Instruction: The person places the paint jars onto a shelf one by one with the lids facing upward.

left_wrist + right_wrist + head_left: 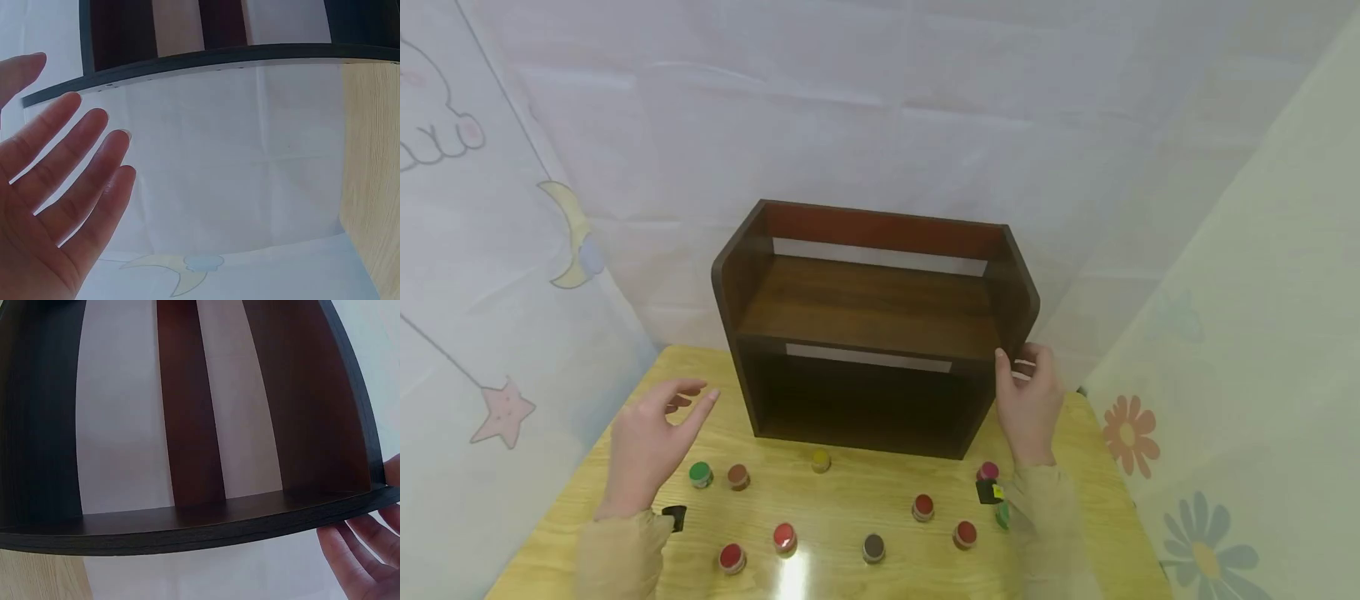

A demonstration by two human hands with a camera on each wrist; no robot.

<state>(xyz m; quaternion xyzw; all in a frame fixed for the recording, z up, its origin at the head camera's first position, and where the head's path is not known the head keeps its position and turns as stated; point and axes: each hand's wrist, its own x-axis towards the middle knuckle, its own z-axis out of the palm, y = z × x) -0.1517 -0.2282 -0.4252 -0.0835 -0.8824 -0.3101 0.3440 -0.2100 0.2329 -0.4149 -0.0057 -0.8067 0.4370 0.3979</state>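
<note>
A dark brown two-tier wooden shelf stands upright toward the back of the table. At its right side panel, my right hand grips the edge, with the thumb on the front and the fingers around the outer face. The right wrist view shows the fingers against the outside of the panel. My left hand is held in the air left of the shelf, apart from it, fingers spread and slightly bent. Nothing is in its palm in the left wrist view.
Small round pots with coloured lids are scattered on the yellow wooden table, among them a yellow one, a green one, a dark one and several red ones. Pale printed cloth hangs behind and at both sides.
</note>
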